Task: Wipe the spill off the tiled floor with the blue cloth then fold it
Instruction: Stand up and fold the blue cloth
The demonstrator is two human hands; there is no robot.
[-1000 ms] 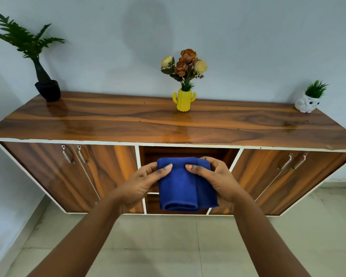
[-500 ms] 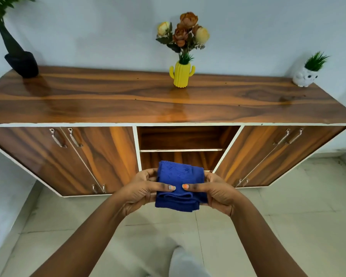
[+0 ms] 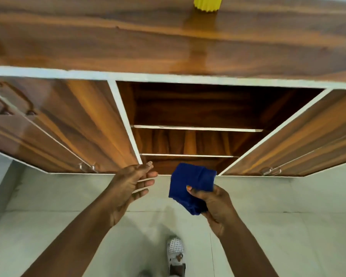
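Folded blue cloth (image 3: 190,182), a compact bundle, above tiled floor (image 3: 288,196).

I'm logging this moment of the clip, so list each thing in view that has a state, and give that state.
blue cloth: folded into a small block, held in the air.
right hand: closed on the cloth.
left hand: open, empty, apart from the cloth.
left cabinet doors: shut.
right cabinet doors: shut.
middle shelves: open-fronted, nothing visible on them.
tiled floor: no spill visible.

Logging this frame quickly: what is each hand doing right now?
Left hand: open, holding nothing.
Right hand: closed on the folded blue cloth.
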